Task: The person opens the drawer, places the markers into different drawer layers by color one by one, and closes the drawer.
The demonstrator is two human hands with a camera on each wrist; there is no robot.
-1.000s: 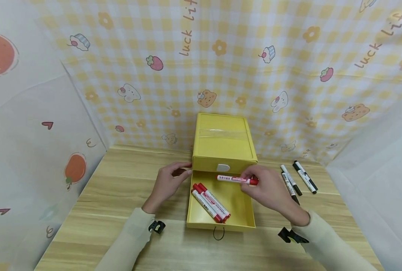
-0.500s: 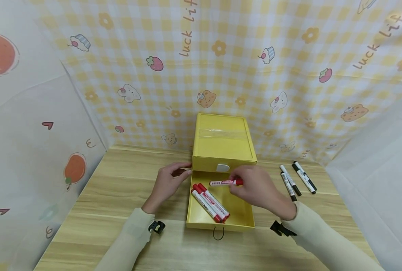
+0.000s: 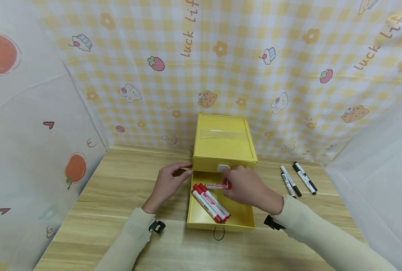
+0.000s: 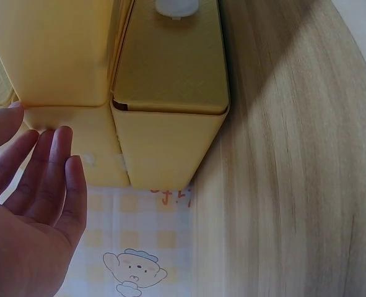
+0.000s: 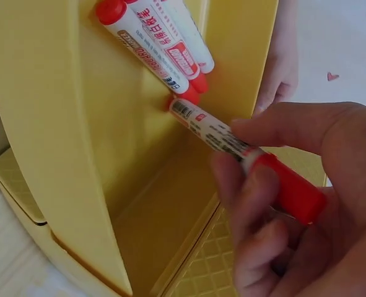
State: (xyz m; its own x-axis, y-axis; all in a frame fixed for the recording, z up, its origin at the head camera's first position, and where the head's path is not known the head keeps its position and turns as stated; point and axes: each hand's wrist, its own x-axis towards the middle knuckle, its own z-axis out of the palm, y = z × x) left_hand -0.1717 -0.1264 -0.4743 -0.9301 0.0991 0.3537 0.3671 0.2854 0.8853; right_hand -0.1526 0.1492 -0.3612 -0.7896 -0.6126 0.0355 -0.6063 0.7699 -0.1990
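Yellow-checked cloth, printed with bears and strawberries, hangs behind our wood-grained table. We have a red-capped marker pinched between the thumb and fingers of our right hand, close to its cap. It is held crosswise over a pulled-out yellow drawer, white end pointing left, just beside three red-capped markers that lie slantwise in the drawer's left half; whether it touches them we cannot tell. Our left hand grasps nothing — its fingers are loosely bent, the tips at the drawer's left edge, near the yellow cabinet. On the drawer's front is a thin black loop; on the cabinet's front, a white tab, and clear tape crosses its top. Black bands circle both our pale-sleeved wrists. Off to our right, well apart from the drawer, lie four black-and-white markers — two and two.
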